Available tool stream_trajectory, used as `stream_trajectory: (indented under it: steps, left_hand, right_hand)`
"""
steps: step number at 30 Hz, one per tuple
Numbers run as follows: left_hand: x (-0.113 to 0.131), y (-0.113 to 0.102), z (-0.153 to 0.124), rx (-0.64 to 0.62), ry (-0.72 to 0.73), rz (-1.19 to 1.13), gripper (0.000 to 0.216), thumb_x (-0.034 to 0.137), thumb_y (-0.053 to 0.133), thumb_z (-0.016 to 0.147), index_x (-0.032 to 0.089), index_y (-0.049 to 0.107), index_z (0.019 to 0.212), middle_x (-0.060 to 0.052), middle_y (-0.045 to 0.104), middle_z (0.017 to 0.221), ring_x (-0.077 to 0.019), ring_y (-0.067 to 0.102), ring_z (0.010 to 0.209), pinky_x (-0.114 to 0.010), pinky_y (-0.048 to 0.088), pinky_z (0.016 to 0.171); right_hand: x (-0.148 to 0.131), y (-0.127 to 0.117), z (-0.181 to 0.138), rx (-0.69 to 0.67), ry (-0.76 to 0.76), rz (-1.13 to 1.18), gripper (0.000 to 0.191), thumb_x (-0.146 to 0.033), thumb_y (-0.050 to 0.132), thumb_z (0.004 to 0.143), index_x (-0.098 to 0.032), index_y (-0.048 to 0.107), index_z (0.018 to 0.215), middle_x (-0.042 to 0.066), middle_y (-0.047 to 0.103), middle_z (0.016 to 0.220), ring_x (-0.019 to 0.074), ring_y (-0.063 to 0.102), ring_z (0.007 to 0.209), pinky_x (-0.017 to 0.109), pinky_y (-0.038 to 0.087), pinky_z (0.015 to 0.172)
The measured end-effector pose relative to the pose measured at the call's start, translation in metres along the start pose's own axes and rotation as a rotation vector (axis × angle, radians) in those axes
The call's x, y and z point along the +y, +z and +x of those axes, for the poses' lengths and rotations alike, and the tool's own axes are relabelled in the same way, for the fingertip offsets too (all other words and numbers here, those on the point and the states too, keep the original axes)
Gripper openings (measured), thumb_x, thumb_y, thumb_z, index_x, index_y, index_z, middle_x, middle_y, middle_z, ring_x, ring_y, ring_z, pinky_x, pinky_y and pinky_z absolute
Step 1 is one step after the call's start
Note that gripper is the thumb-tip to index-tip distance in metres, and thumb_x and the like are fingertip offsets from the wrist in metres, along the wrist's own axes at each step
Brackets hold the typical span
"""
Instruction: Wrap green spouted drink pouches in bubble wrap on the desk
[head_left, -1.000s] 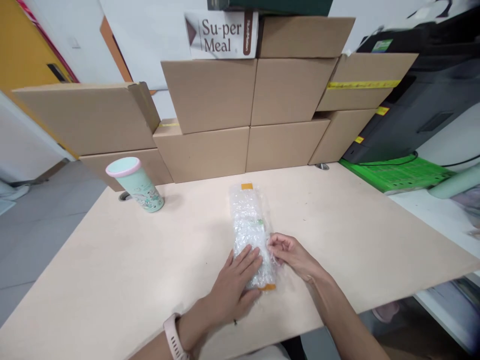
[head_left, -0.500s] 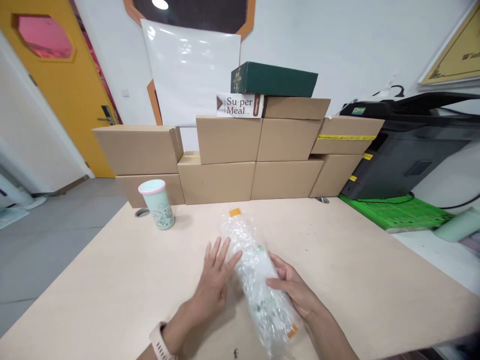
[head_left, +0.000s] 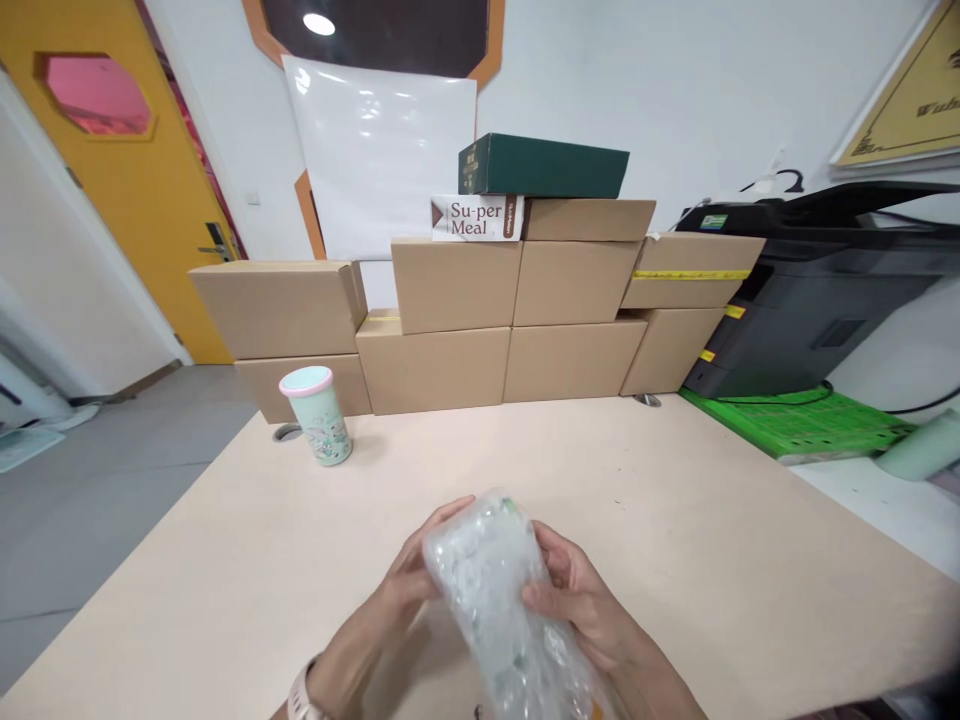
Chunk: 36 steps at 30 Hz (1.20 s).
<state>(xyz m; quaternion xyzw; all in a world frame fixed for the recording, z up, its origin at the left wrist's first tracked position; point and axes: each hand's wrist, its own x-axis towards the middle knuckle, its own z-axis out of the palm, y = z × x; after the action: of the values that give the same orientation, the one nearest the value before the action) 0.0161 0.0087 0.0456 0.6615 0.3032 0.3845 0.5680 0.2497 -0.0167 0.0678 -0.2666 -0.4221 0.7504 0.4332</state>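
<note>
R hand (head_left: 574, 595) is clasped on the bubble-wrap packet (head_left: 495, 590), thumb on top, fingers along its R edge. L hand (head_left: 409, 565) touches the packet's far L side, but it's blurred & partly hidden, so can't tell if it grips.

Pale tabletop (head_left: 675, 540) runs under the tumbler (head_left: 319, 418) and well out to its R. Brown cartons (head_left: 450, 370), stacked in rows, stand behind the tumbler & stretch off to its R. Yellow door (head_left: 150, 220) w/ pink window is farther back, L of tumbler. Dark printer (head_left: 810, 300) is well R of tumbler, past the cartons. Glossy white sheet (head_left: 390, 150) hangs on the wall behind & above tumbler, slightly R. Green crate (head_left: 795, 415) is under the printer, far R of tumbler. Dark green box (head_left: 555, 168) tops the stack, up & R of tumbler; white "Su-per Meal" box (head_left: 476, 218) is under its L part. Packet is in front & R of tumbler, slanted, near end cut off at the bottom edge; can't tell if it touches the tabletop. Tumbler's upright, mint w/ pink rim. Grommet (head_left: 285, 432) is just beside tumbler's base, L. Pale wristband (head_left: 300, 692) is nearer than tumbler, approx. straight in front.
</note>
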Motion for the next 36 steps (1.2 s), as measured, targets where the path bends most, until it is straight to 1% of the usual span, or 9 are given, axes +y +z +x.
stream_trajectory:
  steps: [4, 10, 13, 16, 18, 21, 29, 33, 36]
  left_hand:
    - [0.005, 0.013, -0.005, 0.072, -0.072, -0.29, 0.086, 0.079, 0.049, 0.081, 0.032, 0.041, 0.152, -0.012, 0.058, 0.146, -0.0405, 0.061, 0.127, -0.06, 0.053, 0.096]
    - [-0.021, 0.018, 0.003, 0.328, -0.317, -0.387, 0.054, 0.054, 0.063, 0.087, 0.023, 0.058, 0.13, -0.012, 0.073, 0.12, -0.0359, 0.07, 0.11, -0.052, 0.056, 0.095]
    - [-0.034, 0.009, 0.008, 0.41, -0.36, -0.247, 0.055, 0.053, 0.064, 0.088, 0.026, 0.053, 0.135, -0.011, 0.071, 0.123, -0.0352, 0.068, 0.115, -0.053, 0.056, 0.097]
    - [-0.039, 0.004, 0.009, 0.504, -0.278, 0.115, 0.068, 0.052, 0.061, 0.09, 0.028, 0.037, 0.149, -0.013, 0.055, 0.148, -0.0394, 0.047, 0.141, -0.063, 0.043, 0.112]
    - [-0.038, 0.003, 0.007, 0.557, -0.121, 0.47, 0.078, 0.048, 0.06, 0.091, 0.034, 0.022, 0.157, -0.008, 0.032, 0.165, -0.0378, 0.019, 0.156, -0.068, 0.02, 0.124]
    - [-0.037, 0.004, 0.006, 0.432, 0.005, 0.806, 0.068, 0.038, 0.051, 0.098, 0.041, 0.02, 0.159, 0.0, 0.02, 0.17, -0.0348, 0.007, 0.158, -0.073, 0.001, 0.124]
    - [-0.055, 0.003, 0.006, 0.328, -0.066, 1.012, 0.063, 0.041, 0.038, 0.103, 0.027, 0.021, 0.161, -0.013, 0.017, 0.17, -0.0329, 0.009, 0.158, -0.067, 0.006, 0.124]
    - [-0.053, 0.004, 0.006, 0.33, -0.07, 0.988, 0.061, 0.043, 0.038, 0.103, 0.029, 0.023, 0.16, -0.012, 0.018, 0.17, -0.033, 0.011, 0.158, -0.066, 0.01, 0.123]
    - [-0.046, 0.003, 0.005, 0.446, -0.057, 0.888, 0.061, 0.048, 0.046, 0.1, 0.029, 0.031, 0.156, -0.014, 0.023, 0.167, -0.0374, 0.018, 0.155, -0.066, 0.02, 0.12]
  right_hand:
    - [0.003, 0.015, 0.01, 0.147, -0.119, -0.101, 0.062, -0.044, 0.084, 0.074, -0.028, 0.061, 0.13, 0.009, 0.072, 0.115, 0.0281, 0.071, 0.099, 0.04, 0.055, 0.085]
    - [0.03, 0.007, 0.034, 0.376, -0.088, -0.539, 0.057, -0.042, 0.076, 0.081, -0.031, 0.059, 0.134, 0.011, 0.07, 0.118, 0.0367, 0.065, 0.11, 0.055, 0.05, 0.098]
    - [0.034, -0.007, 0.043, 0.513, -0.193, -0.943, 0.068, -0.038, 0.083, 0.074, -0.032, 0.06, 0.137, 0.012, 0.06, 0.14, 0.0451, 0.047, 0.134, 0.065, 0.033, 0.113]
    - [0.035, -0.021, 0.048, 0.237, -0.362, -1.16, 0.063, -0.04, 0.072, 0.086, -0.04, 0.052, 0.146, -0.002, 0.036, 0.164, 0.0372, 0.022, 0.154, 0.058, 0.015, 0.126]
    - [0.037, -0.027, 0.051, 0.045, -0.327, -1.231, 0.06, -0.041, 0.061, 0.094, -0.046, 0.043, 0.151, -0.008, 0.03, 0.166, 0.0313, 0.015, 0.157, 0.058, 0.009, 0.127]
    - [0.043, -0.032, 0.055, -0.039, -0.239, -1.35, 0.066, -0.042, 0.056, 0.097, -0.044, 0.03, 0.158, -0.007, 0.019, 0.169, 0.0285, 0.008, 0.159, 0.057, 0.005, 0.129]
    - [0.053, -0.029, 0.062, -0.068, -0.212, -1.477, 0.066, -0.044, 0.042, 0.103, -0.036, 0.015, 0.163, 0.001, 0.01, 0.172, 0.0271, 0.003, 0.159, 0.058, 0.009, 0.127]
    - [0.049, -0.027, 0.062, -0.07, -0.183, -1.472, 0.063, -0.045, 0.039, 0.103, -0.032, 0.022, 0.162, 0.002, 0.014, 0.172, 0.0265, 0.003, 0.159, 0.057, 0.009, 0.126]
    - [0.042, -0.026, 0.054, 0.038, -0.212, -1.415, 0.063, -0.051, 0.043, 0.1, -0.032, 0.032, 0.159, 0.005, 0.026, 0.168, 0.0296, 0.015, 0.157, 0.056, 0.018, 0.125]
